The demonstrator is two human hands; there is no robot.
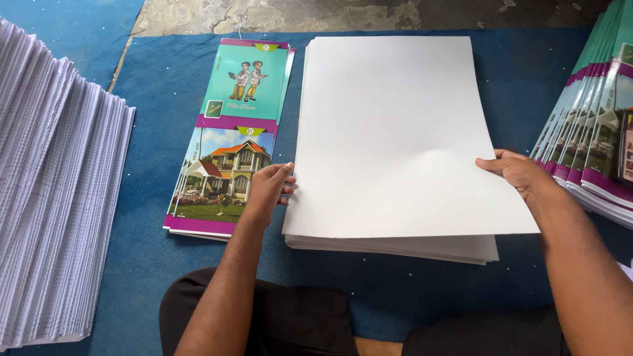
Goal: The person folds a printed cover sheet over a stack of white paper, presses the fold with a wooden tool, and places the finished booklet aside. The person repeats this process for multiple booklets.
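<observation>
Hands met at the two long sides of a stack of white sheets point(389, 151) that lay on a blue mat point(151, 86) spread over the floor. The left hand point(267, 191) rested at the left edge of the top sheet, near its lower corner, fingers curled against the paper; whether that grip was pinching the sheet or only touching it could not be told. The right hand point(517, 173) held the right edge of the top sheet, fingers closed on it, and the sheet bowed up slightly there, off the pile beneath. Just left of the white stack, under the left wrist, lay a pile of printed covers point(227, 138), showing two cartoon figures on teal above and a house picture below, framed in purple. At the mat's left edge stood a tall fanned heap of ruled paper point(53, 198). More printed covers point(593, 132) were fanned along the right edge
</observation>
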